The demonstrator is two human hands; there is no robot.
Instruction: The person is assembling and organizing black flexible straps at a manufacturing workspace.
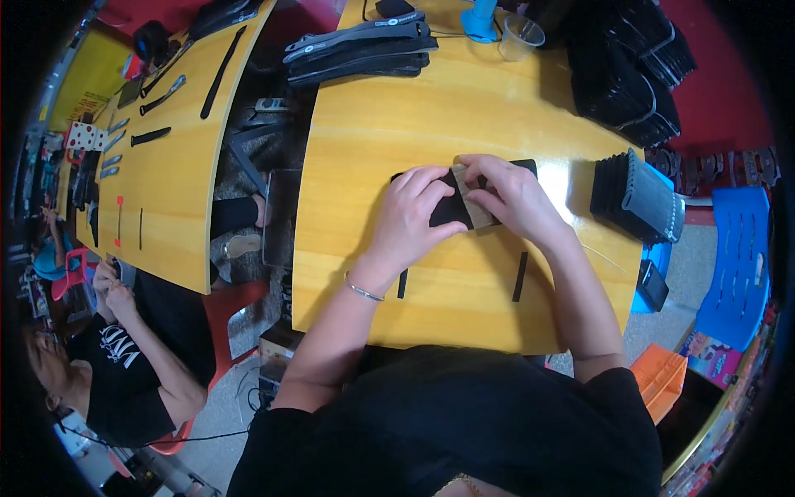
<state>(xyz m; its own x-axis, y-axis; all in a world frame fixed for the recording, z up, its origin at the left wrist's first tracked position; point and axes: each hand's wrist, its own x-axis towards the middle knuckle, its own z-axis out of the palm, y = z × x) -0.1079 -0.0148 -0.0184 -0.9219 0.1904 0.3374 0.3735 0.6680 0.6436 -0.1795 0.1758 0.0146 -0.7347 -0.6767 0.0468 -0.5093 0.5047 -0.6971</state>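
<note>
A flat black piece (445, 212) lies on the yellow table (348, 166), partly hidden under both hands. Across its middle runs a greyish-tan strip (479, 215). My left hand (412, 211) grips the black piece from the left, fingers bent over it and thumb along its near side. From the right, my right hand (515, 197) has its fingers and thumb bent around the tan strip. Two short narrow black strips lie on the table nearer to me, a left strip (402, 283) and a right strip (520, 277).
Stacked black pieces (633, 199) stand at the right edge, with more black stacks (625, 83) behind. Black straps (364, 54) and a clear cup (520, 37) sit at the far side. Left, another person (141, 348) sits by a second table (178, 182). A blue chair (733, 257) is right.
</note>
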